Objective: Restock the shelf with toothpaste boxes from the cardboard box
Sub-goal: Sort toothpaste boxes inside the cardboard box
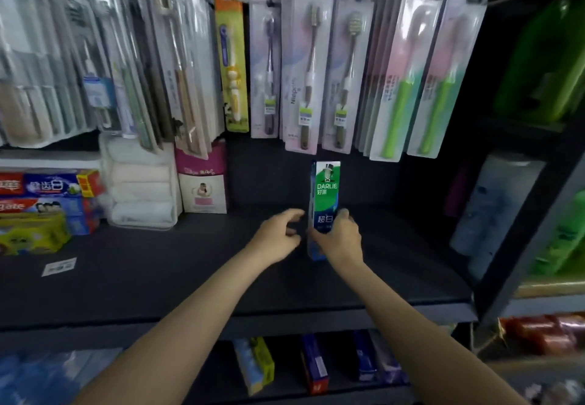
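Note:
A green, white and blue Darlie toothpaste box (326, 192) stands upright on end on the dark shelf board (158, 278), right of the middle. My right hand (340, 241) grips its lower part, thumb on the left edge, fingers round the right side. My left hand (278, 237) hovers just left of the box with loosely curled fingers and holds nothing. The cardboard box is out of view.
Stacked toothpaste boxes (47, 208) lie at the shelf's left end, beside rolled towels (141, 183) and a pink pack (202, 180). Packaged toothbrushes (310, 72) hang above the shelf. More boxes (313, 363) sit on the lower shelf. Green bottles (544, 63) fill the right-hand unit.

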Tool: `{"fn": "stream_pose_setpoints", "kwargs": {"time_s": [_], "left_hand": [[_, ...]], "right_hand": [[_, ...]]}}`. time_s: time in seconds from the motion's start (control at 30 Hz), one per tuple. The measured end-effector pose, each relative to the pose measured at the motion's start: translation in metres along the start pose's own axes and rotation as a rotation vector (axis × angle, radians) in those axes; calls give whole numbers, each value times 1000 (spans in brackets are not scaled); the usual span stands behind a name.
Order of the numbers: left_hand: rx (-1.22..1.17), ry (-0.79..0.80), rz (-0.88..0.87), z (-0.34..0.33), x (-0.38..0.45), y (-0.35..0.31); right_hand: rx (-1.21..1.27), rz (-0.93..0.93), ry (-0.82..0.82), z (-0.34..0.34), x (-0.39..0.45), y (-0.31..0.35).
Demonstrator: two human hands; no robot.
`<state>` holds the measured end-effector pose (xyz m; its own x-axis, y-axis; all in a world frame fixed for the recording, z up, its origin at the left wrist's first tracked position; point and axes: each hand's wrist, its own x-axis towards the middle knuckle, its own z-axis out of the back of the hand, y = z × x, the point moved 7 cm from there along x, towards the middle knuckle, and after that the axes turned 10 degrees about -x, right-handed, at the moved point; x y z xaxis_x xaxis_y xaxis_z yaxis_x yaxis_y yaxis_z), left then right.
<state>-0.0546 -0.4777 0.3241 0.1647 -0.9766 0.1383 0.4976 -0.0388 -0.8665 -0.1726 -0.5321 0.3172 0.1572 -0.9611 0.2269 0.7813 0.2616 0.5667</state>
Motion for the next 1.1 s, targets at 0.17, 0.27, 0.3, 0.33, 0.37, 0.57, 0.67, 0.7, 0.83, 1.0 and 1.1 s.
{"fn": "stream_pose_setpoints", "kwargs": {"time_s": [0.17, 0.27, 0.3, 0.33, 0.37, 0.57, 0.67, 0.7, 0.83, 1.0, 1.1], "left_hand": [[101, 6, 7, -9, 28, 3], [106, -38, 8, -7, 37, 13], [113, -46, 10, -6, 39, 17], [118, -54, 13, -4, 42, 22], [118, -65, 20, -1, 44, 28], [99, -165, 66, 13, 55, 61], [91, -164, 90, 12, 55, 73], [86, -162, 95, 12, 54, 76], [87, -168, 81, 15, 53, 78], [95, -177, 82, 17, 53, 71], [102, -173, 76, 16, 53, 66]], "right_hand": [[41, -23, -33, -14, 43, 0], [79, -46, -39, -26, 70, 1], [97, -52, -45, -30, 79, 2], [114, -53, -54, -34, 88, 4], [128, -53, -61, -38, 96, 7], [146, -52, -74, -65, 130, 21], [152, -63, -62, -72, 140, 23], [148, -60, -67, -73, 141, 24], [126, -67, -41, -75, 141, 23], [170, -94, -8, -68, 141, 23], [172, -106, 8, -64, 141, 23]]}}
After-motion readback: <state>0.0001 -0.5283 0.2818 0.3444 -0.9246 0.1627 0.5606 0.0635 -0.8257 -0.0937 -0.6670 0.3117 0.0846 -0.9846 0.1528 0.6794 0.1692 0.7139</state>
